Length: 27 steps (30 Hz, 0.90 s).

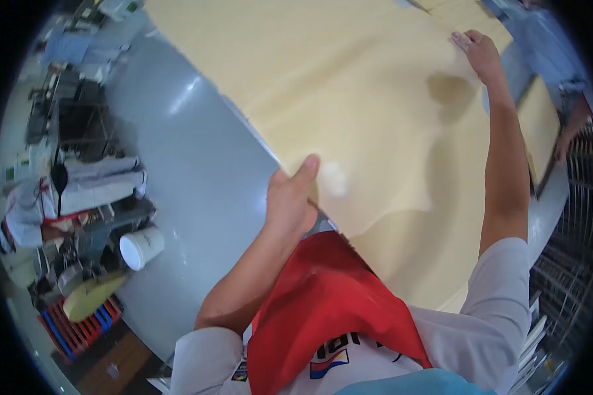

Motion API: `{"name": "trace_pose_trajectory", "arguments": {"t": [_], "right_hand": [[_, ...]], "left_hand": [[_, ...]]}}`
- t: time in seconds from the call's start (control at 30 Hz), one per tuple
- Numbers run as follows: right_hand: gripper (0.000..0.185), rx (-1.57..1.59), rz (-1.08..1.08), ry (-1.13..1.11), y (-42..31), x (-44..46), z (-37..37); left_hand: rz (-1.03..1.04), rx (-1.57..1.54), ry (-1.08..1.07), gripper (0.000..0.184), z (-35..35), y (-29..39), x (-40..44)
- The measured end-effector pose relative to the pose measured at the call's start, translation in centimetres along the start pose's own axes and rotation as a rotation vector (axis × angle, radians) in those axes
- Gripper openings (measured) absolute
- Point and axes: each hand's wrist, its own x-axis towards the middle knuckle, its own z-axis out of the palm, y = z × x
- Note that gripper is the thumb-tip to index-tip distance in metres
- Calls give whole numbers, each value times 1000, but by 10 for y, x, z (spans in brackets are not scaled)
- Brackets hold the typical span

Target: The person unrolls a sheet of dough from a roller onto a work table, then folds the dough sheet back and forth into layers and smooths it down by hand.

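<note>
Pale-yellow sheet [369, 118], far edge cut off by the frame.

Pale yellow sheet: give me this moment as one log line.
pale yellow sheet: rippled, between hands | left hand: grips near edge, thumb on top | right hand: grips far side
</note>
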Motion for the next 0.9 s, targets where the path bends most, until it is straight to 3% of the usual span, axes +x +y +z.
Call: {"name": "trace_pose_trajectory", "arguments": {"t": [0.03,0.1,0.17,0.23,0.27,0.3,0.33,0.47,0.53,0.67,0.73,0.9], "right_hand": [[48,-10,19,31,12,1,-11],[51,-424,-211,14,40,12,-21],[56,-459,-150,-65,62,13,1],[55,-290,-1,-145,69,0,16],[55,-285,2,-126,81,-7,18],[53,-73,66,-45,96,-11,22],[52,138,130,30,102,-18,23],[52,198,127,192,117,-79,25],[58,113,-5,203,120,-111,33],[72,25,-17,175,109,-131,25],[82,-186,-146,118,106,-137,18],[82,-273,80,167,91,-124,25]], "left_hand": [[-22,-26,6,39,2,-1,-8],[-53,-42,-24,39,12,-7,-19],[-226,-63,100,40,13,-19,-22],[-308,-29,72,40,-1,-30,-10],[-376,-82,38,41,-13,-40,-5],[-450,-136,11,42,-17,-44,-1],[-455,-130,8,42,-12,-41,-4],[-412,-250,2,45,-7,-36,-3],[-410,-293,-21,46,-14,-36,8],[-344,-179,30,46,-13,-28,20],[-324,-126,5,46,-11,-26,22],[-430,-248,-72,47,-27,-47,5]]}}
